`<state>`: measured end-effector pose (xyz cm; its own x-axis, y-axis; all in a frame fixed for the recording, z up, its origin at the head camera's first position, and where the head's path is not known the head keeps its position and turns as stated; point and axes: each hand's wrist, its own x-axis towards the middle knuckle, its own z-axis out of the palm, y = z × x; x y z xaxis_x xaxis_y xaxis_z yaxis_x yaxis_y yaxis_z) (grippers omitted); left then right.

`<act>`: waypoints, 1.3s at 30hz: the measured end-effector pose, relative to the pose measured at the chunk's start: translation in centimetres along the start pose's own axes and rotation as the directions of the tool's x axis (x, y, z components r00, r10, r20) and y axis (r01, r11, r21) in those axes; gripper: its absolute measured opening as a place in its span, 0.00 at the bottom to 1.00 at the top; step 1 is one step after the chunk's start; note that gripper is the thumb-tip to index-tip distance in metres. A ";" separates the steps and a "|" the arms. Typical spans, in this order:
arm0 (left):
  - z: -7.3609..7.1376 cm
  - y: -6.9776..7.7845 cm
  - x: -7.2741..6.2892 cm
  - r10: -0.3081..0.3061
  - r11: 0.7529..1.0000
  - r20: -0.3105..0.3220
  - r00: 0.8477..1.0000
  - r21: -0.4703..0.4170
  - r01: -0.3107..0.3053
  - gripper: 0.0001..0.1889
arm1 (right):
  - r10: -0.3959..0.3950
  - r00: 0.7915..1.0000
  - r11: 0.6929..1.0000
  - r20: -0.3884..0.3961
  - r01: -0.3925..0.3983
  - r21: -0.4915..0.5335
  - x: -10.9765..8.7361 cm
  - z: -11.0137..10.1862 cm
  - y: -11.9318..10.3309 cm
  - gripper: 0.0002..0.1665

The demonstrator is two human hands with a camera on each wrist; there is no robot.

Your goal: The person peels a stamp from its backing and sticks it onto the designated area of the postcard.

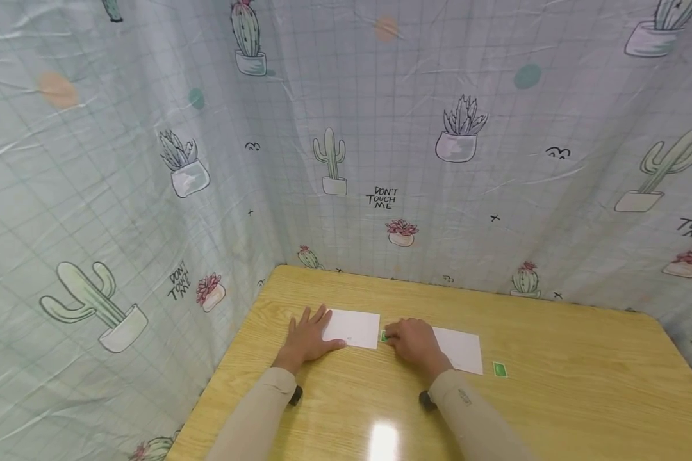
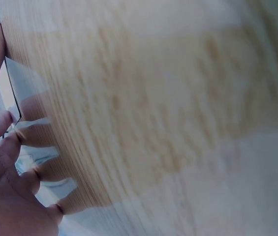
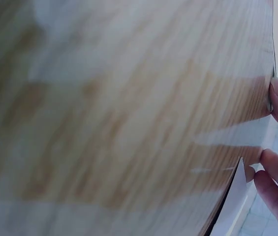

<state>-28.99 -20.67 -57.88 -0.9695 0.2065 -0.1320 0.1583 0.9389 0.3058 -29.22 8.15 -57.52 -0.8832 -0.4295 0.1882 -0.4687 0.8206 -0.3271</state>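
Two white sheets and two small green cards lie on the wood-grained table [image 1: 582, 346], and the critical relation is that between the left white sheet [image 1: 357, 325] and the near green card [image 1: 383, 335]. The near green card sits just beyond the sheet's right edge, directly left of my right fingertips; whether card and sheet touch is too fine to tell. The sheet's long axis runs from left to right, dipping slightly toward me at its right end; the card's long axis cannot be judged, since my fingers cover part of it. My right hand [image 1: 416, 344] is the nearer to this card: its fingers are bent and bunched, the tips gripping the card's right portion at table level. My left hand [image 1: 307, 338] lies at the far end of the same sheet, fingers relaxed and spread, grasping nothing; the fingers rest along the sheet's left end and the thumb reaches to its near edge. The right white sheet [image 1: 461, 349] extends to the right from behind my right hand, which partly hides it. The far green card [image 1: 500, 369] lies beyond that sheet's right edge, apart from both hands. A patterned curtain [image 1: 346, 224] rises behind the table.
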 end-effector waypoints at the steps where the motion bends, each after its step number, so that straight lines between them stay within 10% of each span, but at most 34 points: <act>1: 0.0 0.0 0.0 0.000 1.000 -0.002 1.000 0.001 0.000 0.49 | -0.001 1.000 1.000 -0.008 0.001 -0.005 0.0 0.0 0.0 0.07; 19: 0.3 0.2 -0.2 -0.003 1.000 0.006 1.000 -0.004 0.003 0.50 | -0.032 0.994 0.999 -0.107 0.033 0.008 0.2 1.0 -0.2 0.20; 27: 0.6 0.5 -0.4 0.000 1.000 0.005 1.000 -0.023 0.000 0.50 | 0.073 0.994 0.994 -0.081 -0.066 0.090 -0.1 1.0 -0.3 0.09; 39: -0.4 0.4 -0.4 0.005 1.000 -0.009 1.000 0.008 -0.005 0.49 | 0.226 0.973 0.852 -0.041 -0.177 0.492 0.3 0.1 -0.4 0.07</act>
<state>-28.57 -20.47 -57.31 -0.9704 0.2090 -0.1214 0.1651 0.9400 0.2985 -29.32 7.63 -57.39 -0.9649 -0.2175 0.1470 -0.2499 0.5896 -0.7680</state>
